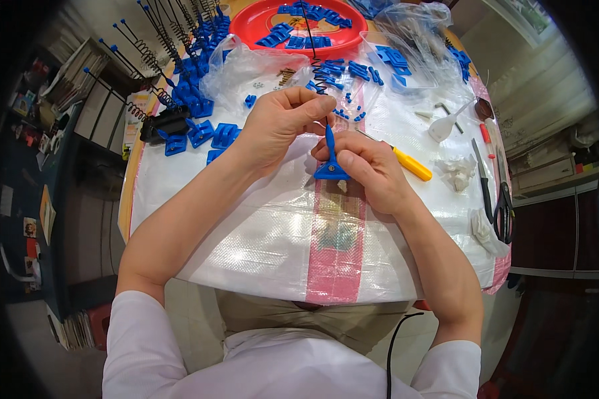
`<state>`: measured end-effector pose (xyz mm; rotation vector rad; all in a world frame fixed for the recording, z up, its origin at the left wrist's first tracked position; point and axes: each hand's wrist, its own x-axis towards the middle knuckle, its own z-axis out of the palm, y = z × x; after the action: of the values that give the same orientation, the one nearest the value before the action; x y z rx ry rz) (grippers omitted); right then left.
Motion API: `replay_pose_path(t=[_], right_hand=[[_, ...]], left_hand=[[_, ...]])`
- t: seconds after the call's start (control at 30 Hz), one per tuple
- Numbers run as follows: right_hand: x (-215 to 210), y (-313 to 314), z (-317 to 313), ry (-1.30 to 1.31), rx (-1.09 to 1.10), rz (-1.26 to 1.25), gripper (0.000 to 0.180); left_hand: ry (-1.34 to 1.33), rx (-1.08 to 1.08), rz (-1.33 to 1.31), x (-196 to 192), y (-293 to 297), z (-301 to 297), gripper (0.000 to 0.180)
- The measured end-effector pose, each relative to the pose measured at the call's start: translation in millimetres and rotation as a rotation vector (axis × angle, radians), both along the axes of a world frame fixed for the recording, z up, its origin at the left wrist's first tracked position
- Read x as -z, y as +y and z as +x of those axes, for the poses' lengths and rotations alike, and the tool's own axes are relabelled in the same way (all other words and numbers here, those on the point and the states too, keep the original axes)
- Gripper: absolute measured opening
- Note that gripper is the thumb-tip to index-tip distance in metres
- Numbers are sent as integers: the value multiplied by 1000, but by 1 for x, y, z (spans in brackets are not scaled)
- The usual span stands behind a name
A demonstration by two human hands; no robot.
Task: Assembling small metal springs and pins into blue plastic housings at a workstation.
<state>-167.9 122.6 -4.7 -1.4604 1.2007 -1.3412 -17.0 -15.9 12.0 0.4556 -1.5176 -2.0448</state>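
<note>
In front of me my right hand (374,171) grips a blue plastic base (330,170) with a tapered stem and a small round metal piece on its face. A black wire with a coiled spring section (317,69) rises above the stem and runs up past the red tray. Near the top of the stem, my left hand (279,123) pinches the wire's lower end between thumb and forefinger. Its fingertips partly hide the place where wire and stem meet, so I cannot tell how far the wire goes in. Both hands are above the white woven sheet (246,226).
Blue bases with spring wires (189,93) crowd the left. A red round tray (241,36) holds blue parts, with clear bags beside it. A yellow-handled screwdriver (412,164) lies by my right hand. Scissors (503,213), a knife (483,186) and a white squeeze bottle (441,129) lie at right.
</note>
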Motion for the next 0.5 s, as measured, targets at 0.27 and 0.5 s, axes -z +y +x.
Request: replay_pose_path(t=[0.27, 0.5], right_hand=[[-1, 4, 3, -34, -1, 99, 28], [-4, 5, 7, -91, -11, 164, 30]], left_hand=[[-19, -12, 12, 2, -2, -1, 22], [-20, -9, 12, 3, -3, 0, 24]])
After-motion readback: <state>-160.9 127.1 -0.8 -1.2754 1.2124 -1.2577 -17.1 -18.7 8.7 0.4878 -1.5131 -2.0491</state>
